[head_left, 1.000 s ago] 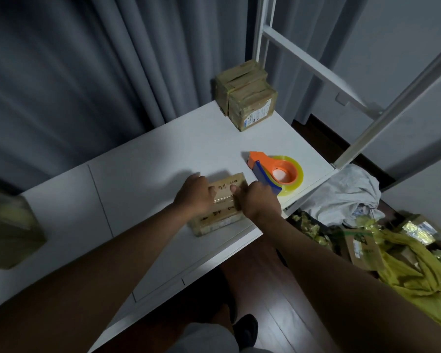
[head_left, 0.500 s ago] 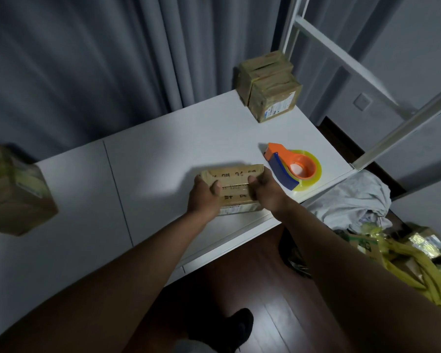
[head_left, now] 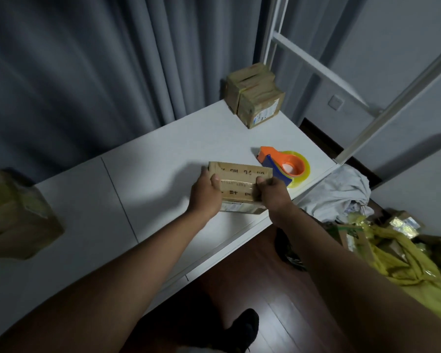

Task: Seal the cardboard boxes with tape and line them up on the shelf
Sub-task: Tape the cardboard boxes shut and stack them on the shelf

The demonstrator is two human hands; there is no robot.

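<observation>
Near the front edge of the white shelf, toward its right end, a cardboard box is gripped between both hands. Left hand clasps the box's left end, thumb on top and fingers curled round the side; right hand clasps the right end the same way. A strip of clear tape runs along the box top between the thumbs. Just beside the box, at the shelf's right edge, lies an orange and blue tape dispenser. Two taped boxes stand touching each other at the back right corner. Another box, blurred, sits at the left end. Below the right edge, pale cloth and yellow wrapping lie on the floor
</observation>
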